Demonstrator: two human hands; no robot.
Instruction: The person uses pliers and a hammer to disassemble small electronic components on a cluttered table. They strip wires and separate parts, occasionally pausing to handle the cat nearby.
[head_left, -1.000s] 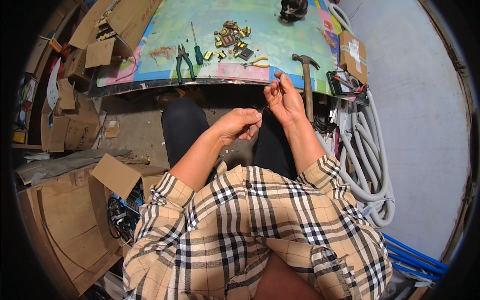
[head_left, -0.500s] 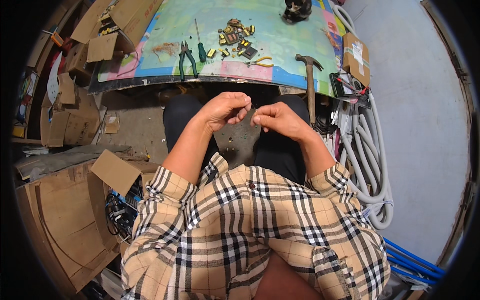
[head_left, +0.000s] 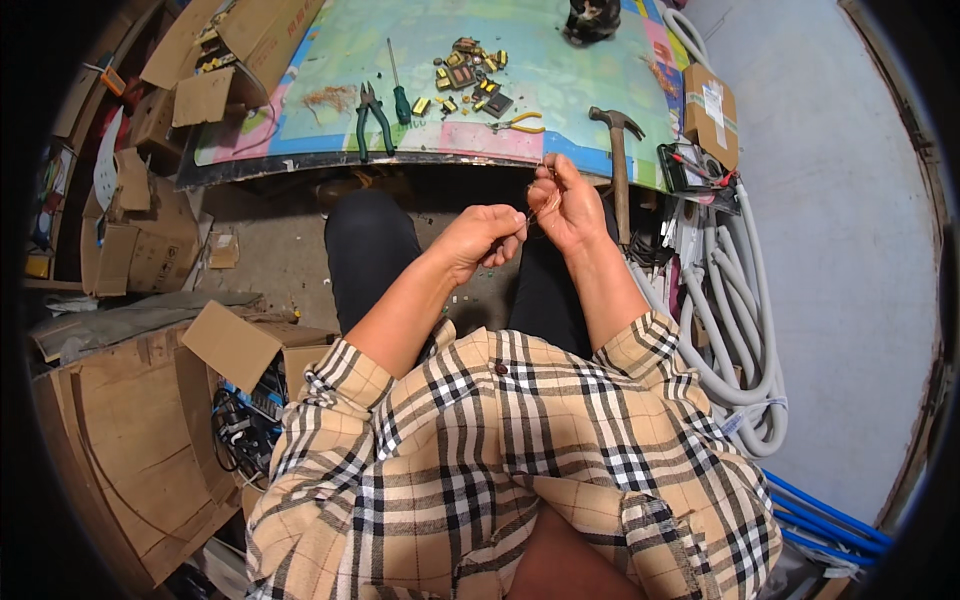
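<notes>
My left hand point(head_left: 482, 240) is closed in a pinch above my knees, its fingertips on something small that I cannot make out. Thin copper-coloured wire point(head_left: 541, 208) runs from those fingertips toward my other palm. Higher and to the right, my right hand point(head_left: 570, 208) is turned palm up with its fingers curled around the wire. Beyond the hands, the table holds a pile of small transformers point(head_left: 467, 72), green-handled pliers point(head_left: 372, 122), a screwdriver point(head_left: 400, 98), yellow-handled small pliers point(head_left: 522, 122) and a claw hammer point(head_left: 617, 150).
Loose copper strands point(head_left: 330, 98) lie on the table's left side. A dark cat point(head_left: 592, 20) sits at the far edge. Cardboard boxes point(head_left: 150, 235) stand to the left, and an open carton point(head_left: 235, 345) is nearer. Grey hose coils point(head_left: 745, 320) hang along the right wall.
My right hand has risen toward the table edge and turned palm up. My left hand has shifted right and slightly down. The copper wire now shows between them.
</notes>
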